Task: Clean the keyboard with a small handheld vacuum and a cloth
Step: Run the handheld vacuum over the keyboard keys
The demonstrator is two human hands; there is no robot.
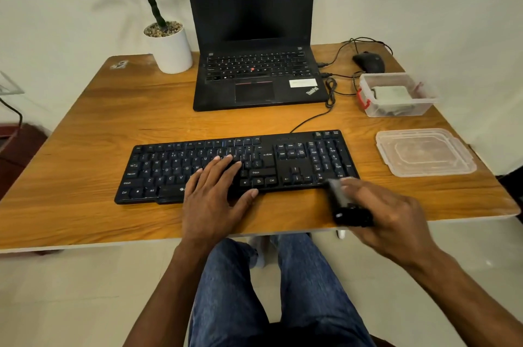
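On the near half of the wooden desk [85,126] lies the long black wired keyboard [237,165], its front edge close to the desk's rim. Flat across its middle keys rests the left hand [215,191], fingers straight and spread, thumb out toward the keyboard's front edge; its grip is slack and holds nothing. At the keyboard's near right corner, the right hand [387,211] has its grip closed round the small dark handheld vacuum [346,204], fingers curled over its body, with the blurred nozzle end pointing at the number-pad corner; whether the nozzle touches the keys cannot be told. Behind the keyboard stands an open black laptop [254,35] with a dark screen, and a potted green plant in a white cylindrical pot [171,47] sits just left of it. A black mouse [369,61] lies to the laptop's right, cables trailing beside it. Near it is a clear plastic box with red clips [396,96], something pale inside, and the clear plastic lid [424,151] lies flat right of the keyboard. Blue-jeaned legs [283,290] show below the desk's edge.
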